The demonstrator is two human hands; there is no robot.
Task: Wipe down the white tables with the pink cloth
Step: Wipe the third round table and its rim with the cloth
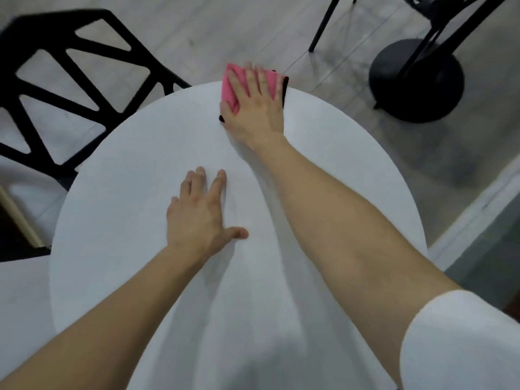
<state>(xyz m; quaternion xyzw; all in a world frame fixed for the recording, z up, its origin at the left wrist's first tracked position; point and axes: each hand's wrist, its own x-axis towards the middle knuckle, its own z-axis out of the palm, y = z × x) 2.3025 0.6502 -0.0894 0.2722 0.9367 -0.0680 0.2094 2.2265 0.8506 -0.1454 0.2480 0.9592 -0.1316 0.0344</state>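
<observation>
I see a round white table (126,220) filling most of my view from above, with both bare forearms reaching out over it. My right hand (254,108) lies flat on the pink cloth (229,90) at the far edge of the tabletop, fingers spread and stretched out, palm pressing down rather than pinching or bunching the fabric. The cloth sits right at the rim, its far corner hanging slightly past the edge (a dark trim shows along its right side and at a small corner near the thumb). The hand covers most of it, so only the left part and a strip between the fingers show pink.

My left hand (199,215) rests palm down on the bare tabletop near the middle, well apart from the cloth, fingers extended and loosely spread, thumb pointing to the right, holding nothing. A white sleeve (461,342) covers the right upper arm at the lower right corner.

Beyond the table on the left stands a black chair (70,80) with an open, angular frame, close to the table's edge. At the upper right I see a round black base (416,80) on the grey floor (225,29), with thin black legs beside it.
</observation>
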